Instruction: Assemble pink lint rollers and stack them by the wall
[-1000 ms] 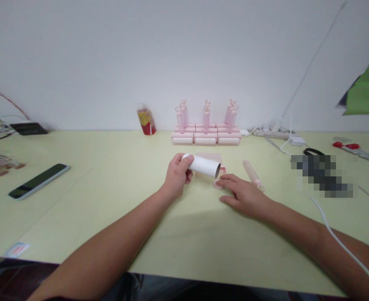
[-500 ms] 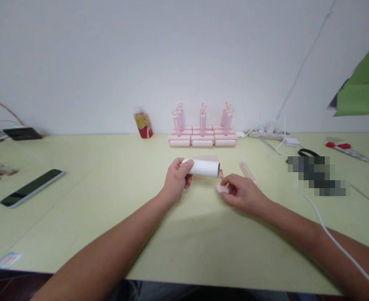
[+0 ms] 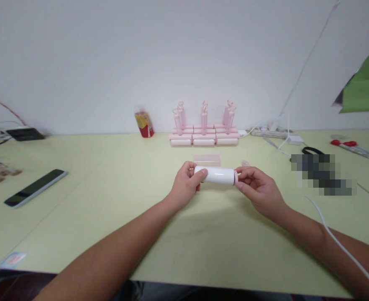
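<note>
A glossy white tube (image 3: 219, 175) lies level above the table, its left end gripped by my left hand (image 3: 189, 184). At the tube's right end my right hand (image 3: 257, 188) pinches a small pale pink cap (image 3: 236, 177); a narrow dark gap shows between cap and tube. Behind the tube a translucent pink cover (image 3: 207, 160) rests on the table. Past my right fingers a clear piece (image 3: 244, 163) is mostly hidden by that hand.
Pink-and-white units with upright pink tubes (image 3: 204, 140) stand in rows by the wall. Left of them is a red-and-yellow packet (image 3: 143, 124). A phone (image 3: 36, 188) lies at left; red-handled scissors (image 3: 354, 148) and a white cable (image 3: 338, 242) are at right.
The small pink cap has come up from near the table to the tube's right end in my right hand. My left hand has shifted the tube slightly right and nearer.
</note>
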{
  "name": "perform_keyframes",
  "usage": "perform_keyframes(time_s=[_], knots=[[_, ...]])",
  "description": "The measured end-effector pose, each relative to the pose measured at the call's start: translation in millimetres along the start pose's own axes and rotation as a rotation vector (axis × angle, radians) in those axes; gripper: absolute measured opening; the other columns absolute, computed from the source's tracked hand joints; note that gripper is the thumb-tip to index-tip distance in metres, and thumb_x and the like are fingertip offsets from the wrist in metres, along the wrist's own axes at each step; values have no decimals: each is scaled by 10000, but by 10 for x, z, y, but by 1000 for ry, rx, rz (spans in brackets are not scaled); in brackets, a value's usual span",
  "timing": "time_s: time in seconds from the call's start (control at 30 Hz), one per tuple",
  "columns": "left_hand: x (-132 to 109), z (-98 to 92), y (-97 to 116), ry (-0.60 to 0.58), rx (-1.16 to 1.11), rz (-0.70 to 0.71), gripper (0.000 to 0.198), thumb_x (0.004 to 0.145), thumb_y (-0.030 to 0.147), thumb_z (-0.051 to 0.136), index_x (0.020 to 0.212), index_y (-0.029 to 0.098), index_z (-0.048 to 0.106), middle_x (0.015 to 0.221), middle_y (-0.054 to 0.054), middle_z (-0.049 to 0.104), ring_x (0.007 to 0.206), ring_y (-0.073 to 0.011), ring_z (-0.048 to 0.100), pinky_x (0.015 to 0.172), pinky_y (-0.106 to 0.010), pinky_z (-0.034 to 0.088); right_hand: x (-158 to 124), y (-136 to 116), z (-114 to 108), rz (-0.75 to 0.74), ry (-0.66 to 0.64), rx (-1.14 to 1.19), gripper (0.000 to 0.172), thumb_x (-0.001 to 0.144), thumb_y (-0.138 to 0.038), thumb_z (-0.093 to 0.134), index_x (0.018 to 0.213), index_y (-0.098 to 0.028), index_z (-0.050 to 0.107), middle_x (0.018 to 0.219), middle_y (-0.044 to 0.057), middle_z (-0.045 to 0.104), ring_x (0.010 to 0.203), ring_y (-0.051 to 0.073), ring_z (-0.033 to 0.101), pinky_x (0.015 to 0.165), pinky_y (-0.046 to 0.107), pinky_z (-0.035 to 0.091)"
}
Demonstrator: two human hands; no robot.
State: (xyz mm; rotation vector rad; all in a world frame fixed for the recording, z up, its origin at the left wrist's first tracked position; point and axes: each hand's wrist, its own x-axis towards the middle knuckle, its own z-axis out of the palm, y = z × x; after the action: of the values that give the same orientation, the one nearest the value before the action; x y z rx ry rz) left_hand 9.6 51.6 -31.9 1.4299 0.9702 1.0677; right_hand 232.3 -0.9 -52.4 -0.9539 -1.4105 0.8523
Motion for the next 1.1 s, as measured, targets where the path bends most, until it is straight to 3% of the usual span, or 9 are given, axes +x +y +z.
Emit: perform_keyframes(time_s=[0.43, 0.67, 0.73, 0.93, 1.1], knots=[[8, 0, -6, -14, -30, -19, 385, 789, 494, 681, 871, 209, 434, 525, 85, 526, 380, -68, 449, 385, -164, 276, 2, 48, -33, -52, -51, -70, 188, 857, -350, 682, 978, -231, 602, 1139, 86, 570, 921, 195, 604, 813, 355, 531], [22, 3, 9, 39, -80, -17, 390, 791, 515, 666, 894, 207, 449, 553, 68, 565, 367, -72, 445, 338, -165, 292, -15, -21, -20, -131, 111, -131, 173, 844, -281, 664, 988, -245, 575, 1168, 69, 466, 817, 154, 534, 710, 317, 517], [19, 9, 12, 52, -87, -20, 400, 787, 523, 667, 901, 207, 450, 561, 67, 569, 367, -71, 447, 334, -164, 295, -32, -50, 0, -132, 154, -104, 235, 844, -276, 649, 1058, -261, 550, 1163, 64, 449, 807, 153, 513, 680, 307, 506], [-13, 33, 42, -4, -129, -11, 451, 791, 565, 662, 936, 218, 413, 608, 74, 581, 367, -69, 467, 330, -167, 301, -89, -89, 37, -51, -123, -78, 354, 872, -261, 614, 1216, -280, 534, 1160, 71, 472, 786, 149, 539, 603, 282, 490], [-7, 36, 42, -16, -139, 11, 470, 805, 578, 657, 958, 219, 394, 670, 56, 611, 389, -73, 503, 328, -168, 314, -86, -59, 21, -66, -109, -89, 424, 875, -264, 625, 1290, -312, 549, 1347, 94, 419, 852, 168, 586, 579, 285, 518]])
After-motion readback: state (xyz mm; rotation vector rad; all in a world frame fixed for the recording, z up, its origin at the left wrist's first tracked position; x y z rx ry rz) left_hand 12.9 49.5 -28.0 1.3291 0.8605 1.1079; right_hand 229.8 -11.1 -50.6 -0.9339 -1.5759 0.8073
